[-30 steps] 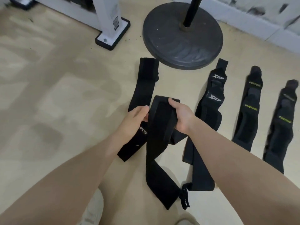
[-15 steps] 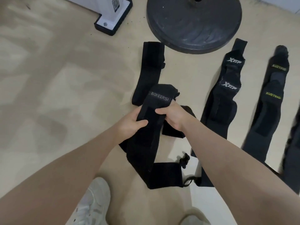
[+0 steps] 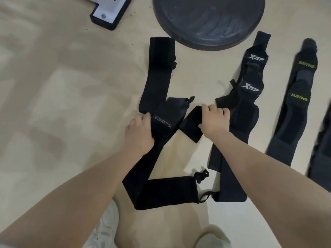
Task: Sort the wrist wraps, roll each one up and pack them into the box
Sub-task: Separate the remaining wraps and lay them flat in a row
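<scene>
Bare forearms, no sleeves; white shoe (image 3: 105, 228), beige trouser knee (image 3: 213, 238)

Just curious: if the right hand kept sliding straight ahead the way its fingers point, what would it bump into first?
Probably the Xtep wrist wrap just beyond the right hand, though the exact heading is uncertain.
</scene>
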Demonstrator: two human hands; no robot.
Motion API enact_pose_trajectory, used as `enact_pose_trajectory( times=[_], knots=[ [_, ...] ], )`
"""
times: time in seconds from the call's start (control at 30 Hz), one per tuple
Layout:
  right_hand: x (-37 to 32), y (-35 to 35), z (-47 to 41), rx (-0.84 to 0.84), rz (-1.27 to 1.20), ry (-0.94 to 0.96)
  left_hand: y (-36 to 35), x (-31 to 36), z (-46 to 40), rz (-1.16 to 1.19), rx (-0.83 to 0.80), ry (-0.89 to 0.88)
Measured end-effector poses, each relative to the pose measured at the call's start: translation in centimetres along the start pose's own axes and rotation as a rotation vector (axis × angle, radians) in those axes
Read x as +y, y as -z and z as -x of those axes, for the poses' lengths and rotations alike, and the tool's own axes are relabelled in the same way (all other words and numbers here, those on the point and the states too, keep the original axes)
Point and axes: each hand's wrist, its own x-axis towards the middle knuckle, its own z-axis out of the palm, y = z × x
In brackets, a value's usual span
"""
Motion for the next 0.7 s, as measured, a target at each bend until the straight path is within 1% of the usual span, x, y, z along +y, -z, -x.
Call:
enact_pose_trajectory(
  times=[0.03,0.07,0.1,0.13,0.17,0.2,0.23,0.27,0.3,0.33,0.37,0.4,0.47,0.5,0.53,0.6,0.63,0.67,0.7],
  knots=[
    [0.4,0.6,-0.2,0.020,-0.017,0.027,0.1,0.4,-0.4,0.009,0.016,-0.085],
    [0.7,1.2,-0.2,0.047,-0.073,0.047,0.2,0.9,-0.8,0.050,-0.023,-0.128],
    [1.1,1.7,-0.1,0.069,-0.164,0.058,0.4,1.5,-1.3,0.105,-0.070,-0.122],
    [1.5,2.2,0.2,0.084,-0.303,0.067,0.8,2.1,-1.7,0.162,-0.079,-0.087],
    [1.9,2.8,0.7,0.080,-0.496,0.078,1.2,2.8,-2.0,0.216,-0.030,-0.055],
    [2.4,3.4,1.2,0.050,-0.716,0.093,2.0,3.6,-2.0,0.278,0.052,-0.048],
    [2.7,4.3,1.7,0.011,-0.891,0.116,2.9,4.6,-2.0,0.389,0.107,-0.069],
    [3.1,5.1,2.2,-0.022,-0.998,0.138,3.9,5.5,-1.7,0.556,0.086,-0.109],
    [3.5,5.9,2.6,-0.055,-1.079,0.149,5.1,6.5,-1.3,0.735,-0.016,-0.152],
    [3.7,6.8,2.9,-0.094,-1.163,0.147,6.3,7.3,-0.8,0.874,-0.157,-0.188],
    [3.8,7.6,3.2,-0.139,-1.248,0.141,7.4,7.9,-0.3,0.948,-0.278,-0.213],
    [3.9,8.5,3.4,-0.183,-1.328,0.137,8.3,8.3,0.1,0.988,-0.347,-0.236],
    [4.2,9.9,3.8,-0.248,-1.468,0.138,9.5,8.4,0.3,1.055,-0.362,-0.232],
    [4.3,10.5,4.2,-0.249,-1.506,0.120,10.2,8.4,0.2,1.115,-0.351,-0.179],
    [4.5,11.0,4.5,-0.215,-1.481,0.087,10.9,8.2,0.2,1.200,-0.341,-0.106],
    [4.7,11.4,5.4,-0.189,-1.305,0.037,11.8,7.1,-0.1,1.409,-0.301,0.060],
    [4.8,11.2,5.8,-0.234,-1.245,0.001,12.1,6.3,-0.2,1.483,-0.252,0.118],
    [4.7,11.0,6.1,-0.318,-1.255,-0.054,12.1,5.7,-0.4,1.498,-0.188,0.155],
    [4.4,10.8,6.5,-0.402,-1.332,-0.100,11.9,5.0,-0.6,1.458,-0.120,0.179]
  ],
)
